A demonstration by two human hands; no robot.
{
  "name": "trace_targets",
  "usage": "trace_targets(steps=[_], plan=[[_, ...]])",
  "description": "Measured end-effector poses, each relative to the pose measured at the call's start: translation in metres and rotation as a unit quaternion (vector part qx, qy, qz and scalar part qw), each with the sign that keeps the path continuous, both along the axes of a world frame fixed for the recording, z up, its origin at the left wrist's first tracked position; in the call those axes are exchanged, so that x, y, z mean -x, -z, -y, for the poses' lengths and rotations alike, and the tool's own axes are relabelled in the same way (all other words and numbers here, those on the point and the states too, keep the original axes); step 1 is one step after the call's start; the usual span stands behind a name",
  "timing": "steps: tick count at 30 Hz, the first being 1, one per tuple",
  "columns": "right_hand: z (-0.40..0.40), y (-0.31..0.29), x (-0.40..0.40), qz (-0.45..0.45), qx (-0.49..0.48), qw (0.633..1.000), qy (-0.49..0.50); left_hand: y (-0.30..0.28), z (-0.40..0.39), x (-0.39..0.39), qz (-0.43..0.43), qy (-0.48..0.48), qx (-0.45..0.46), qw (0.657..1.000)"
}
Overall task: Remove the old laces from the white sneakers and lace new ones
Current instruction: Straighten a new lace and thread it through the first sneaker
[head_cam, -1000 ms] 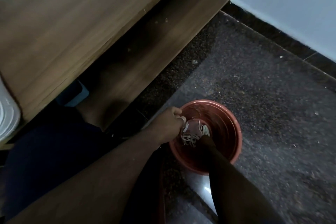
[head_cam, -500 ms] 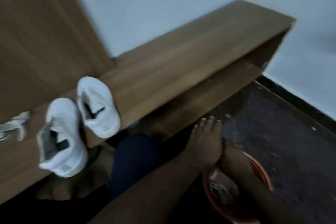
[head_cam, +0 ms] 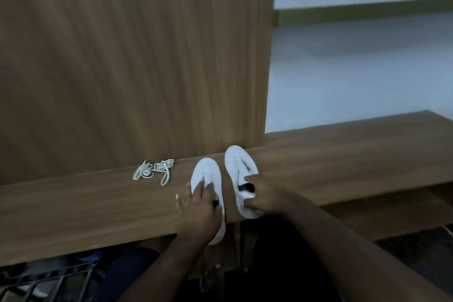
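Left sneaker: a white sneaker (head_cam: pixel 208 176) lies on the wooden shelf (head_cam: pixel 98 203), toe pointing away toward the back panel, heel jutting just past the front edge of the shelf.
Right sneaker: a second white sneaker (head_cam: pixel 239 167) lies just beside the first, a narrow strip of shelf between them, its toe a little further back; its heel also reaches the front edge.
Eyelets: both shoes look unlaced, though blur hides the eyelets themselves.
Left hand: the left hand (head_cam: pixel 198 213) lies over the rear half of the left sneaker, fingers spread and fairly straight across the tongue and opening (no clear curl round the shoe, so it reads as resting on it).
Right hand: the right hand (head_cam: pixel 266 197) is at the collar of the right sneaker, thumb and fingers curled round the heel part and gripping it.
Laces: a loose bundle of pale laces (head_cam: pixel 154 170) lies on the same shelf, to the left of the sneakers and apart from them, near the back panel, touched by neither hand.
Back panel: a tall wooden panel (head_cam: pixel 134 56) rises straight behind the shelf.
Wall: a pale wall (head_cam: pixel 355 68) shows to the right of the panel.
Below the shelf: a dark wire rack (head_cam: pixel 49 282) sits at lower left, its contents too dim to tell.
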State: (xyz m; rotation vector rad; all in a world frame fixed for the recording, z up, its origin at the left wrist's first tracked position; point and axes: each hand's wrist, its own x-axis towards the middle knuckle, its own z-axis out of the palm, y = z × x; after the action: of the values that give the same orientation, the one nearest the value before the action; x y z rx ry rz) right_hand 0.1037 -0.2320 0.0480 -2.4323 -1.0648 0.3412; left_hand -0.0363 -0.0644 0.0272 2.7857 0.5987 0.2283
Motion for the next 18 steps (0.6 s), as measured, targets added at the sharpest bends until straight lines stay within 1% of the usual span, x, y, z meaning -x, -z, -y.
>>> trace_targets(steps=[1,2,3,4,5,6,9,11,13,16,18], plan=[[-0.01,0.01,0.0,0.041,0.031,0.999,0.0,0.009,-0.008,0.007,-0.011,0.001,0.032,0.999],[-0.023,0.021,0.0,0.092,0.053,0.994,0.012,0.014,-0.017,0.013,-0.005,0.007,0.064,0.998],[-0.03,0.042,-0.002,0.118,0.062,0.991,0.021,0.019,-0.021,0.016,0.012,0.018,0.092,0.996],[-0.038,0.064,-0.007,0.143,0.036,0.989,0.007,0.02,-0.024,0.016,0.035,0.023,0.115,0.993],[-0.044,0.072,-0.003,0.164,0.021,0.986,-0.012,0.022,-0.026,0.015,0.055,0.02,0.13,0.99],[-0.049,0.066,0.009,0.179,0.019,0.984,-0.017,0.021,-0.029,0.015,0.063,0.014,0.137,0.988],[-0.051,0.038,0.055,0.138,-0.008,0.99,0.008,0.026,-0.035,0.015,0.079,-0.007,0.118,0.99],[-0.053,0.041,0.071,0.126,-0.044,0.991,0.011,0.028,-0.04,0.019,0.077,-0.024,0.112,0.99],[-0.056,0.044,0.078,0.112,-0.048,0.992,0.024,0.028,-0.043,0.023,0.071,-0.036,0.099,0.992],[-0.061,0.045,0.085,0.122,-0.067,0.99,0.014,0.026,-0.043,0.028,0.053,-0.045,0.085,0.994],[-0.061,0.045,0.088,0.117,-0.085,0.989,-0.004,0.023,-0.045,0.03,0.058,-0.049,0.083,0.994]])
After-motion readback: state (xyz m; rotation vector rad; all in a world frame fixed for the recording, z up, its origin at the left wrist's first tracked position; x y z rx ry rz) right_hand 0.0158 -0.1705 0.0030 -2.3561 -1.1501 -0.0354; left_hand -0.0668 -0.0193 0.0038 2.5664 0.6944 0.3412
